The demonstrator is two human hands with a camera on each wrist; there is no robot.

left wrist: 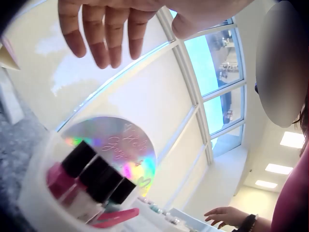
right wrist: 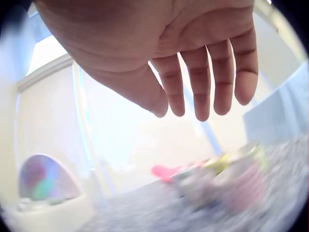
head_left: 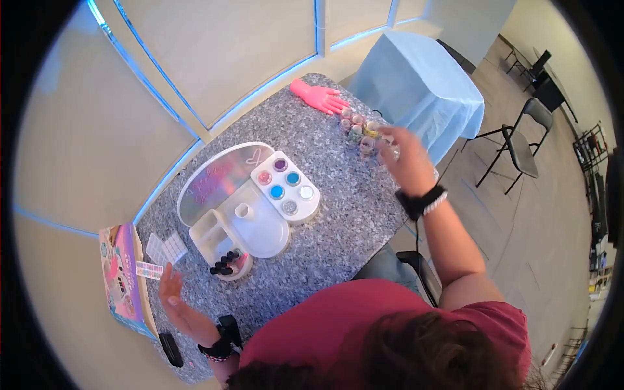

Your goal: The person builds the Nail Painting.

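Observation:
My right hand (head_left: 409, 162) hovers over a cluster of small clear jars (head_left: 368, 144) at the table's far right. In the right wrist view its fingers (right wrist: 198, 87) hang loosely extended, and the jars (right wrist: 236, 186) below look blurred. The left hand (head_left: 171, 289) is raised at the left side of the table, palm up, holding nothing. Beside it lies a printed card of small coloured nail shapes (head_left: 150, 270). Nail polish bottles (left wrist: 99, 171) with black caps and a pink tool (left wrist: 116, 218) sit in the round cup of a white manicure station (head_left: 276, 244).
A pink model hand (head_left: 318, 96) lies at the back. The station carries a shiny oval mirror (head_left: 214, 185) and a tray of colourful pots (head_left: 292, 177). At left are clear trays (head_left: 167, 249), a printed box (head_left: 120, 279) and a black object (head_left: 170, 350). A blue-covered table (head_left: 416, 78) stands behind.

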